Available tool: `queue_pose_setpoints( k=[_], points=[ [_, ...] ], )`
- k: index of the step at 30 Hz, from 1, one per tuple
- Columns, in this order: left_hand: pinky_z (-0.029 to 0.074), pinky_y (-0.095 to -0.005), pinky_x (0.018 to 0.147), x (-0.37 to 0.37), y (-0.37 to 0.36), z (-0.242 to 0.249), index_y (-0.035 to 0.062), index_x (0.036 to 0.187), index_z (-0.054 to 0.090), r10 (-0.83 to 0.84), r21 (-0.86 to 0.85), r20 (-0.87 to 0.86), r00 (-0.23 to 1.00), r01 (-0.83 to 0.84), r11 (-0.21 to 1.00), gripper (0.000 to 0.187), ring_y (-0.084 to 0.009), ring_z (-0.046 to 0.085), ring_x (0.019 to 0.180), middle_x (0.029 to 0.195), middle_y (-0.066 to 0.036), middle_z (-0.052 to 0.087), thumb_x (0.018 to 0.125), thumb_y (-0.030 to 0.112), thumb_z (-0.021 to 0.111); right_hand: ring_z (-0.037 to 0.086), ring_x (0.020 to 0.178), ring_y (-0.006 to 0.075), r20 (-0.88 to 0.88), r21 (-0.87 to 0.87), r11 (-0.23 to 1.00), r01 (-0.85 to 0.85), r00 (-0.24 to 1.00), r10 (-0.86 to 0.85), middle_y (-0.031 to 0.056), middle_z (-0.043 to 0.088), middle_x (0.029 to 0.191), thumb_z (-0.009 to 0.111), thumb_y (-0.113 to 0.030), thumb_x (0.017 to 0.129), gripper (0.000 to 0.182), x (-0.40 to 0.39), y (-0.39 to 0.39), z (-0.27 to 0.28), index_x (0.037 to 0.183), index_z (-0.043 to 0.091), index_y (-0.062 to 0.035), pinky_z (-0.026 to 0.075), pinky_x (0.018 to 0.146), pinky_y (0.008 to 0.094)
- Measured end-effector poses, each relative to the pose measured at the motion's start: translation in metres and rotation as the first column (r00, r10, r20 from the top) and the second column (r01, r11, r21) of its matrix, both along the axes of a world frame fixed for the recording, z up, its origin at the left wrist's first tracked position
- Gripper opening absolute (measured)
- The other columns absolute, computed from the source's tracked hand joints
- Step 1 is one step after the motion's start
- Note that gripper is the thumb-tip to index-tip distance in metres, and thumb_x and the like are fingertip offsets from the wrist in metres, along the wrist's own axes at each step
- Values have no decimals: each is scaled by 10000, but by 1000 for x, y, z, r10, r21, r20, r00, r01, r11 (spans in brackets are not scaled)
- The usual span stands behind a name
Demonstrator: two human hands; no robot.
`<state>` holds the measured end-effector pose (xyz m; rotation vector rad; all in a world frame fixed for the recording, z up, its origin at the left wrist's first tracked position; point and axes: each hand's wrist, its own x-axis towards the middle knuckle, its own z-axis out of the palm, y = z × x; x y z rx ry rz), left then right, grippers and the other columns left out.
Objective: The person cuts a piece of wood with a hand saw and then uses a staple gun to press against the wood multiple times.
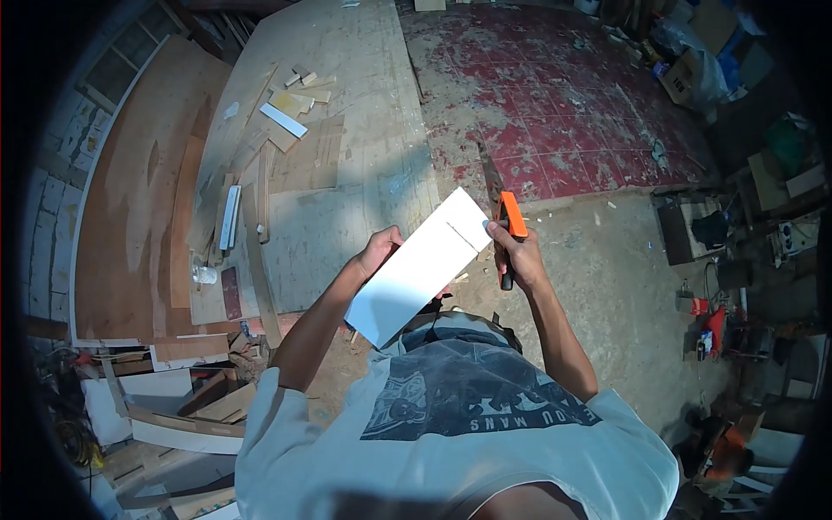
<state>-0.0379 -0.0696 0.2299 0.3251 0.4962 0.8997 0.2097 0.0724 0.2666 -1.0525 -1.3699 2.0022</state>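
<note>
Head view, looking steeply down over a pale t-shirt (451, 451) with a dark print. Ahead and left, a long wooden table (373, 130) strewn with offcuts; a leaning plywood sheet (130, 199) along its left edge. To the right, red tiled floor (572, 95), worn and blotched, then bare concrete with tools and boxes along the far right wall. Held up in front of the chest, well clear of the table: a white rectangular panel (420, 267), tilted, long axis running lower left to upper right. Left hand (379, 250) gripping the panel's left long edge, fingers wrapped behind, thumb on the near face. Right hand (518, 258) at the panel's upper right corner, fingers closed around an orange-and-black utility knife (511, 227), orange end uppermost, just beside the panel's edge. Small white jar (204, 275) on the table's near left.
</note>
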Motion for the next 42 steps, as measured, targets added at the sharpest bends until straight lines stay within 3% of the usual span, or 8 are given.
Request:
queue_pose_setpoints(
  k=[11, 17, 20, 29, 32, 34, 37, 42],
  points=[
    [393, -641, 1016, 2, 0, -6, -96, 1483, 298, -35, -26, 11, 999, 35, 999, 861, -620, 487, 1186, 1337, -472, 434, 774, 389, 358, 440, 386, 92, -11, 3, 1000, -20, 1000, 20, -6, 506, 576, 707, -214, 923, 221, 4, -1, -5, 853, 595, -36, 350, 370, 260],
    [408, -493, 1058, -6, -3, -41, -185, 1364, 416, 103, -138, -124, 987, -120, 983, 779, -446, 554, 1167, 1324, -370, 517, 810, 361, 389, 445, 393, 90, -4, 21, 1000, -2, 1000, 2, -7, 500, 598, 710, -219, 917, 229, 7, -4, -12, 857, 583, -38, 352, 370, 260],
    [411, -477, 1056, 0, -5, -32, -191, 1343, 434, 40, -112, 57, 998, -33, 993, 769, -434, 563, 1157, 1316, -366, 526, 814, 365, 387, 445, 395, 87, 6, 5, 1000, 6, 1000, -6, -9, 495, 598, 709, -217, 916, 227, 7, -7, -11, 857, 582, -39, 350, 368, 260],
    [441, -482, 1014, -8, 0, -40, -154, 1317, 497, 64, -123, -274, 960, -101, 987, 729, -421, 597, 1117, 1258, -358, 569, 817, 358, 357, 436, 392, 82, 36, -16, 998, 68, 997, -68, -26, 473, 570, 713, -213, 912, 225, 10, -12, -20, 822, 574, -60, 349, 367, 258],
    [495, -385, 893, -9, 4, -16, -133, 1159, 611, -15, -111, -627, 778, -70, 991, 614, -285, 647, 1004, 1094, -239, 674, 895, 405, 477, 430, 392, 79, 57, -25, 996, 81, 995, -79, -30, 470, 571, 712, -215, 915, 229, 11, -12, -29, 820, 572, -60, 349, 366, 258],
    [507, -336, 781, -6, 11, 1, -93, 1061, 655, -86, -32, -964, 252, 210, 977, 591, -215, 661, 897, 947, -151, 706, 899, 475, 644, 427, 389, 77, 60, -27, 995, 93, 994, -91, -30, 473, 562, 718, -219, 915, 227, 13, -13, -36, 840, 609, -34, 345, 364, 257],
    [505, -366, 716, 1, 9, 2, -46, 1053, 689, 190, 224, -955, 228, 135, 965, 695, -250, 656, 796, 875, -148, 707, 808, 602, 736, 423, 387, 75, 67, -40, 996, 75, 995, -72, -32, 474, 554, 722, -236, 918, 248, 16, -18, -43, 890, 651, 0, 340, 361, 257],
    [492, -385, 671, -3, 12, 26, -40, 961, 710, 198, 212, -977, 81, 230, 950, 695, -250, 653, 732, 789, -163, 689, 771, 628, 751, 428, 391, 72, 89, -60, 998, 4, 996, 1, -28, 477, 560, 738, -291, 914, 335, 29, -20, -44, 976, 656, 27, 341, 366, 255]
  ],
)
